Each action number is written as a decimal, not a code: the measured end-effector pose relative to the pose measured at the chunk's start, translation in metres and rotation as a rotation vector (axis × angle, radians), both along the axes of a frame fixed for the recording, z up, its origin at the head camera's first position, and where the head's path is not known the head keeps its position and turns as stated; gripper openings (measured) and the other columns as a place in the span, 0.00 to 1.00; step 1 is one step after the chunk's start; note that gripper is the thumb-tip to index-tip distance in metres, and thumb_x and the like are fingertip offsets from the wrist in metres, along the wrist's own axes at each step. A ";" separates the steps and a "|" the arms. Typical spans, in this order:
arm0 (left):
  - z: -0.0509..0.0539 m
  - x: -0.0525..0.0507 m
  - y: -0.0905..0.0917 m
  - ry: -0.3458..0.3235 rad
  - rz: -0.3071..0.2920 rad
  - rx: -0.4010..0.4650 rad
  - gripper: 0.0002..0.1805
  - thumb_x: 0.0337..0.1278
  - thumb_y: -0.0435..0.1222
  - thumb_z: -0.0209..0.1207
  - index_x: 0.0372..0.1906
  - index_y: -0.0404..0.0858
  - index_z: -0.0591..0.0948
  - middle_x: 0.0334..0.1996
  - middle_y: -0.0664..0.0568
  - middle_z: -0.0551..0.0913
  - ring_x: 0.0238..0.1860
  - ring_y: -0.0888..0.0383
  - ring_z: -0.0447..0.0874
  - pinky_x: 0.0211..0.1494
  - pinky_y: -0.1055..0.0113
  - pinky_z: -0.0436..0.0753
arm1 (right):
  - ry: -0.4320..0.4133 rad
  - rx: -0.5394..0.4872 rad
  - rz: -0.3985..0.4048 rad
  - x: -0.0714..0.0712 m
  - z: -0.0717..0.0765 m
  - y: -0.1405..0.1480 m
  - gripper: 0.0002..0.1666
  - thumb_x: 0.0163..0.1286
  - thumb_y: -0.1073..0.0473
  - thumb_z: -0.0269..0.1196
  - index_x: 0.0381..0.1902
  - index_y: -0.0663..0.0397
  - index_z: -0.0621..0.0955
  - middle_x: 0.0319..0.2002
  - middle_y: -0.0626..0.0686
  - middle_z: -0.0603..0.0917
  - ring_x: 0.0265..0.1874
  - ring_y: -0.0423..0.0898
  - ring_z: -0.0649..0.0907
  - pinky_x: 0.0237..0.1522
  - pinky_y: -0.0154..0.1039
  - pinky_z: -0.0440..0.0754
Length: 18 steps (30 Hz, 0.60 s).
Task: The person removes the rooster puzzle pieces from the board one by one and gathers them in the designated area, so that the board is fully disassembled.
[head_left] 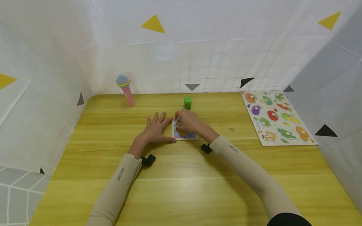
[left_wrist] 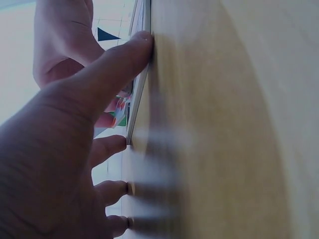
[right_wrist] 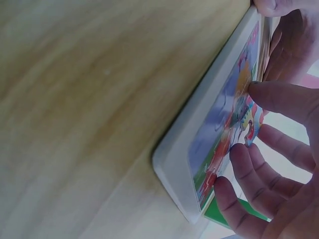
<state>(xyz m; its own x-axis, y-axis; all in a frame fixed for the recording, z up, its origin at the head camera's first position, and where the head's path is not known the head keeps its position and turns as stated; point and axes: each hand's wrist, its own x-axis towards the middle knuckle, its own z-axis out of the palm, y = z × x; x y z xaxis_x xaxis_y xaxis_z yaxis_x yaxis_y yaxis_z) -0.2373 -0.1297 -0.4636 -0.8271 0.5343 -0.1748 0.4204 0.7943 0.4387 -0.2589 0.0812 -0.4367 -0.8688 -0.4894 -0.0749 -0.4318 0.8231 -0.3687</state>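
Note:
A small framed jigsaw puzzle (head_left: pixel 193 136) lies flat on the table with a white border and a colourful picture. My left hand (head_left: pixel 154 131) is spread on the tabletop at its left side, thumb and index fingertips against the frame's edge. Over the picture, my right hand (head_left: pixel 190 121) pinches a small colourful puzzle piece (right_wrist: pixel 252 122) between thumb and fingers. That piece stands tilted up from the board in the right wrist view, while other fingertips touch the picture. Part of the puzzle is hidden under the right hand.
A green block (head_left: pixel 187 103) stands just behind the puzzle. A pink toy microphone (head_left: pixel 128 92) is at the back left. To the right lies a vegetable peg board (head_left: pixel 278 117). White sheeting (head_left: pixel 169 62) rises behind the wooden table (head_left: pixel 181 191).

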 end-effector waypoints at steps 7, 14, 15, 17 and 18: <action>0.000 0.000 0.002 0.001 0.000 0.002 0.58 0.47 0.72 0.62 0.81 0.53 0.53 0.80 0.44 0.36 0.77 0.37 0.24 0.69 0.31 0.28 | 0.009 -0.017 -0.021 0.002 0.004 0.000 0.25 0.58 0.52 0.75 0.49 0.53 0.78 0.42 0.52 0.77 0.36 0.49 0.77 0.37 0.44 0.76; 0.000 0.001 0.002 -0.002 0.003 -0.002 0.58 0.47 0.71 0.63 0.81 0.54 0.53 0.80 0.43 0.36 0.77 0.36 0.24 0.69 0.30 0.29 | 0.026 -0.017 -0.017 0.002 0.002 -0.002 0.26 0.57 0.53 0.76 0.47 0.54 0.77 0.38 0.51 0.76 0.34 0.48 0.76 0.35 0.43 0.76; 0.001 0.001 0.002 0.000 0.004 -0.003 0.58 0.47 0.70 0.63 0.81 0.54 0.53 0.80 0.43 0.36 0.77 0.36 0.25 0.69 0.30 0.29 | 0.032 -0.014 -0.016 0.001 0.001 -0.002 0.26 0.57 0.53 0.76 0.47 0.54 0.77 0.38 0.51 0.76 0.34 0.48 0.76 0.35 0.43 0.76; 0.001 0.002 0.001 0.003 0.004 -0.001 0.58 0.48 0.70 0.63 0.81 0.53 0.54 0.80 0.43 0.37 0.77 0.36 0.25 0.69 0.30 0.29 | 0.044 -0.007 -0.014 0.001 0.000 -0.003 0.26 0.56 0.52 0.76 0.47 0.55 0.76 0.38 0.51 0.75 0.34 0.48 0.76 0.35 0.42 0.76; 0.001 0.002 0.001 0.005 0.003 -0.002 0.58 0.48 0.70 0.63 0.81 0.53 0.54 0.80 0.42 0.37 0.77 0.36 0.25 0.69 0.29 0.29 | 0.050 -0.005 -0.014 0.000 -0.001 -0.003 0.26 0.56 0.52 0.76 0.47 0.55 0.76 0.37 0.51 0.75 0.34 0.48 0.76 0.35 0.42 0.76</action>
<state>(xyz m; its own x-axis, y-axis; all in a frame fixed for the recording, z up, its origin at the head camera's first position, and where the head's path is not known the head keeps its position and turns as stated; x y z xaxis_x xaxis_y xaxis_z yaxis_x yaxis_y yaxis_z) -0.2356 -0.1287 -0.4622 -0.8296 0.5314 -0.1714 0.4203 0.7965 0.4347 -0.2587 0.0781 -0.4376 -0.8780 -0.4777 -0.0288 -0.4387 0.8273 -0.3509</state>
